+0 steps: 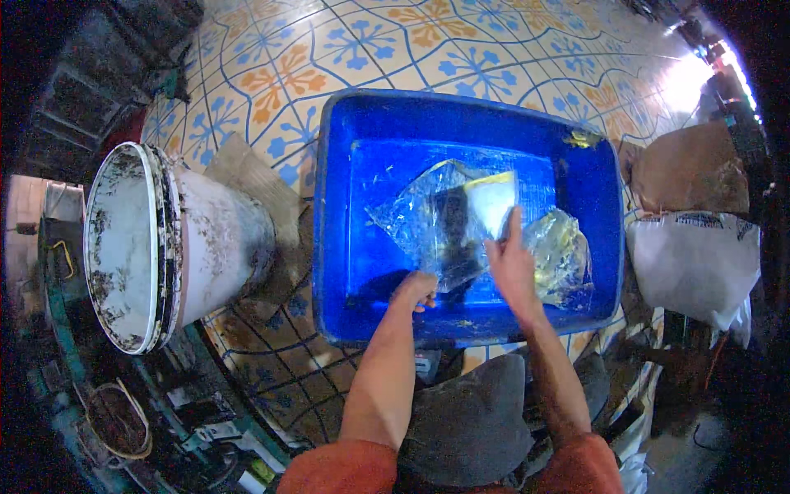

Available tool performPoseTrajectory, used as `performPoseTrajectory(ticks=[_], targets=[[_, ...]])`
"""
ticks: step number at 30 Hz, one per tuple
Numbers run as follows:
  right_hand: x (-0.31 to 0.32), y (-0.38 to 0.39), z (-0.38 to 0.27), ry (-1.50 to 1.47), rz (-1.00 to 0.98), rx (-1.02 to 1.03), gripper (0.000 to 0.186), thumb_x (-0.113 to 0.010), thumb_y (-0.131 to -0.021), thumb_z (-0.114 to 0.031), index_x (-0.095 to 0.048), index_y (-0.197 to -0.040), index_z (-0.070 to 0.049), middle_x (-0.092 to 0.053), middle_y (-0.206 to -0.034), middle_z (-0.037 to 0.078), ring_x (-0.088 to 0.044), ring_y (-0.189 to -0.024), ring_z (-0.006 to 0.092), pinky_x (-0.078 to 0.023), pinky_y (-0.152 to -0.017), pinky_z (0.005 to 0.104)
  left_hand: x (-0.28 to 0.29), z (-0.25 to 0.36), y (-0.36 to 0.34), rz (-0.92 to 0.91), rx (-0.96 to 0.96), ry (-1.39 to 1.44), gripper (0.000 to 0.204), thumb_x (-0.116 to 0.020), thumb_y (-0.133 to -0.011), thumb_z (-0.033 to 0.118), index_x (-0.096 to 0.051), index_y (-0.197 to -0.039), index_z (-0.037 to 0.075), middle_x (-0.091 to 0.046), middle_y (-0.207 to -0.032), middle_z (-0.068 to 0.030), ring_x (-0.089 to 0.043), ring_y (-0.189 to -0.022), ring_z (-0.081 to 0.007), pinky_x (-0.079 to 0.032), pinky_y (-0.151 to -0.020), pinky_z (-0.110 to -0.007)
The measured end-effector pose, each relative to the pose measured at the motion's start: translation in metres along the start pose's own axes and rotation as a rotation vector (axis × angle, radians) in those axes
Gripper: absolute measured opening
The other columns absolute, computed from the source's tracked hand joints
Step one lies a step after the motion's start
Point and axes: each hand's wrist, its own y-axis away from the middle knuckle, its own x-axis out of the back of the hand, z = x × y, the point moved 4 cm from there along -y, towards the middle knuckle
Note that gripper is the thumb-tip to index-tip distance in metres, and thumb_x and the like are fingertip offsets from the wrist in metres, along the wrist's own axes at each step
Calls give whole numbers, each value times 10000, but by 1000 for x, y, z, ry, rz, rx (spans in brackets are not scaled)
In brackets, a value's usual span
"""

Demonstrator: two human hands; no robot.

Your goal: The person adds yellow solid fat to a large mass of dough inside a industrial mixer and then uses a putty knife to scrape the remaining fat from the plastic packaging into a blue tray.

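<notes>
A blue plastic tub (329,255) holds a clear, shiny plastic sheet (411,218) lying spread out, with a bright glare and a dark reflection on it. My left hand (418,290) is closed at the sheet's near corner, fingers curled in and seemingly pinching its edge. On the sheet's right side rests my right hand (513,267), its index finger stretched forward and thumb held apart; the other fingers are mostly hidden. Just right of that hand, a crumpled clear plastic bag (561,255) with a yellowish tint lies in the tub.
A dirty white bucket (218,247) lies on its side left of the tub, near a flattened cardboard piece (284,222). At the right are a brown cardboard piece (691,169) and a whitish sack (695,263). Patterned tiles (362,45) cover the floor.
</notes>
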Motion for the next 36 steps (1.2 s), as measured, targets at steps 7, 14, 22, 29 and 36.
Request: performPoseTrajectory(ticks=[7,14,22,29,36], targets=[[-115,-19,0,319,-308,265,620,-489,-857,-162,-231,-1421,-179,-608,-752,268,-610,-664,442,-490,-598,522,-8,-2,-17,-79,-118,-621,271,-435,-810,230,-625,-787,38,-611,-654,-124,-605,-578,-239,-452,-526,-418],[-112,-127,-21,350,-153,196,571,-459,-847,-120,-310,-1398,-123,-616,-758,263,-623,-713,405,-498,-642,491,-26,-29,-33,-86,-241,-905,273,-490,-773,236,-663,-796,27,-645,-729,-166,-611,-631,-264,-454,-571,-422],[-45,-31,-30,149,-256,218,491,-472,-862,-192,-393,-1342,-124,-619,-777,261,-608,-671,425,-474,-570,509,-21,-50,-44,-206,-122,-645,229,-506,-755,224,-630,-748,32,-612,-687,-124,-567,-570,-216,-406,-507,-400],[-121,-77,-21,333,-146,364,646,-507,-775,-77,-293,-1385,-60,-613,-724,267,-622,-658,408,-470,-547,509,-39,-6,-24,-35,-340,-908,201,-450,-766,105,-640,-764,37,-602,-626,-79,-519,-510,-194,-373,-453,-406],[-3,-62,17,19,-2,79,418,-672,-748,-291,-554,-1009,13,-608,-655,140,-601,-571,323,-486,-565,424,5,32,66,41,-193,-855,665,-548,-724,651,-684,-942,38,-656,-991,-195,-635,-934,-328,-470,-794,-451]])
